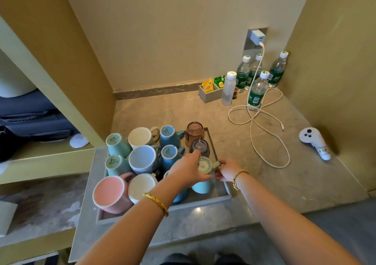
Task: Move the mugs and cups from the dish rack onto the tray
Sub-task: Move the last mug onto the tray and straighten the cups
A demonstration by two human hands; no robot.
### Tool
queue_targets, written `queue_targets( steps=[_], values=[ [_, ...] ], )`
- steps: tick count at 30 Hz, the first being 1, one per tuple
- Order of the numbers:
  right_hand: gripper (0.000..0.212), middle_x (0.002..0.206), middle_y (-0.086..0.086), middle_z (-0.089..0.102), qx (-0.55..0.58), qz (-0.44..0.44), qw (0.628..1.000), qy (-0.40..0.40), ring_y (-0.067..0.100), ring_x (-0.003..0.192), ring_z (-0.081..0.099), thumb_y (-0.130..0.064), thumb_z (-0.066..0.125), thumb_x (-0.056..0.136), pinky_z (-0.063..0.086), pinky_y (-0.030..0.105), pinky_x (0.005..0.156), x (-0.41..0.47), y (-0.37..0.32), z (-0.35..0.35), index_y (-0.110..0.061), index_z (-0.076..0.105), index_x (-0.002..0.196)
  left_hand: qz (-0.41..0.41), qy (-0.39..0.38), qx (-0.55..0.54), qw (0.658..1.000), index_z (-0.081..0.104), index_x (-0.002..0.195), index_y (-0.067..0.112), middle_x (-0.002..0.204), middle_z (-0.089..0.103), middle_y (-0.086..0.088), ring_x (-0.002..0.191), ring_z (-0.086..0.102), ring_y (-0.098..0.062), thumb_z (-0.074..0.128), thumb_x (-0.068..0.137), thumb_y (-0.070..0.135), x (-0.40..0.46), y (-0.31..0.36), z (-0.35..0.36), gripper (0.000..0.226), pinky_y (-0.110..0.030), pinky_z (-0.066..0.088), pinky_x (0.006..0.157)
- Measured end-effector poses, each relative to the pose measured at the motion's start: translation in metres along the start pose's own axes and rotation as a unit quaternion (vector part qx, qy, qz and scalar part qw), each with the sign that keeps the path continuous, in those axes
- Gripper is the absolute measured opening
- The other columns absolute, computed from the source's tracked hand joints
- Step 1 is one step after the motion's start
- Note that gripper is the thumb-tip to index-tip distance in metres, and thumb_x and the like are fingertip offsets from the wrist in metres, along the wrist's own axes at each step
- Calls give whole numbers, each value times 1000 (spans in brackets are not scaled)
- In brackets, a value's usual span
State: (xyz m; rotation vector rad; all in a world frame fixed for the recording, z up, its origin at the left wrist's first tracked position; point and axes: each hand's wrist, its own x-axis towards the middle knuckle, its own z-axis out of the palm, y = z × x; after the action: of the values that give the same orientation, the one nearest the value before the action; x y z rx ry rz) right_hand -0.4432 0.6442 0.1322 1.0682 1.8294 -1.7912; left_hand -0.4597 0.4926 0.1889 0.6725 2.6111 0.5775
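Gripping the pale green mug [204, 166] with my left hand [188, 172] curled round its body, my right hand [226, 170] pinches its handle, above the tray [221, 198], near its right edge among upturned cups.

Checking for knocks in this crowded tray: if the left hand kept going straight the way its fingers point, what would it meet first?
Probably the dark upturned glass tumbler just beyond the left hand, though depth is unclear.
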Motion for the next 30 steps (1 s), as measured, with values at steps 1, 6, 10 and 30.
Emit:
queue_targets(
  steps=[1,6,10,30],
  values=[
    [29,72,11,51,-21,5,1000,-5,20,63,51,12,29,93,49,31,57,2,1,2,-5,52,89,-9,1,4,1000,36,95,21,99,58,-2,81,53,-17,71,70,49,0,0,3,51,-28,41,65],
    [23,73,12,48,-82,12,996,-26,23,69,51,3,35,92,48,35,68,18,6,5,-3,52,106,-54,8,18,998,36,99,18,107,56,-6,92,57,-24,71,71,49,-4,-1,25,55,-31,43,66],
    [33,67,9,41,-45,35,997,-50,16,57,42,2,34,91,41,26,53,20,5,8,-11,42,120,-83,6,20,996,35,107,17,114,55,-8,98,59,-26,71,72,48,-1,2,37,60,-31,45,70],
    [36,120,21,60,-185,-19,981,-58,34,115,55,-3,39,92,45,44,101,27,1,8,-6,53,125,-71,-59,124,988,43,118,15,111,61,-7,99,59,-24,67,75,51,14,9,27,61,-34,50,76]
  ],
)
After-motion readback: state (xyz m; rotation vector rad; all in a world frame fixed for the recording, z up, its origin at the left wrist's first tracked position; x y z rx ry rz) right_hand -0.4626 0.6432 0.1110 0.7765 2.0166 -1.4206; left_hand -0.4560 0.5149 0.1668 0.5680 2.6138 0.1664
